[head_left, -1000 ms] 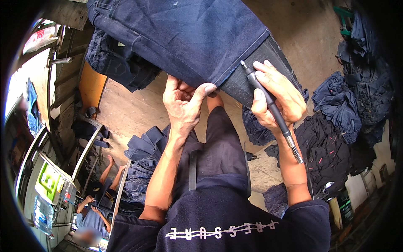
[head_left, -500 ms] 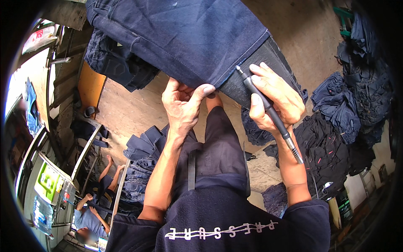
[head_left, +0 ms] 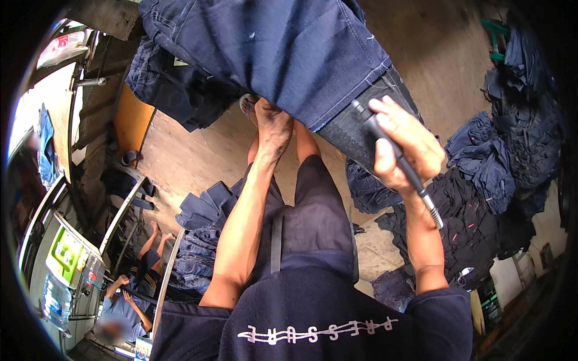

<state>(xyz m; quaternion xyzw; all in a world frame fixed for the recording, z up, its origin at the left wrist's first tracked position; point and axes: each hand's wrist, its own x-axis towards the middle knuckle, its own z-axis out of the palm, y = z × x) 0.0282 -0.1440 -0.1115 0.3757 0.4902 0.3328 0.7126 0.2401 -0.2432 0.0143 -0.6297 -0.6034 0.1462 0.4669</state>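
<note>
Beyond my knees [head_left: 307, 144]: a navy garment [head_left: 259, 54] reaches over a dark flat support [head_left: 346, 132], its stitched hem [head_left: 348, 96] slanting across that support toward me.
Right hand [head_left: 412, 141]: my fingers are closed round a black pen-shaped tool [head_left: 411, 174], its springy metal end pointing back over my forearm.
Tool tip: it sits just beside the hem, over the dark support; I cannot tell whether it touches.
Left hand [head_left: 274, 123]: my fingers go under the near edge of the cloth and are hidden, so I cannot tell how far open they are or what they grip.
What has changed: my left thumb no longer presses the hem's near corner from above; the cloth has shifted and creased, a side seam now shows near the far corner, and the tool has drifted a little to the right.
What that means: I judge the cloth is being resettled on its support, with the tool standing by.
Beside me: folded denim [head_left: 198, 246] lies to my left, a black cloth heap [head_left: 457, 204] to my right.
</note>
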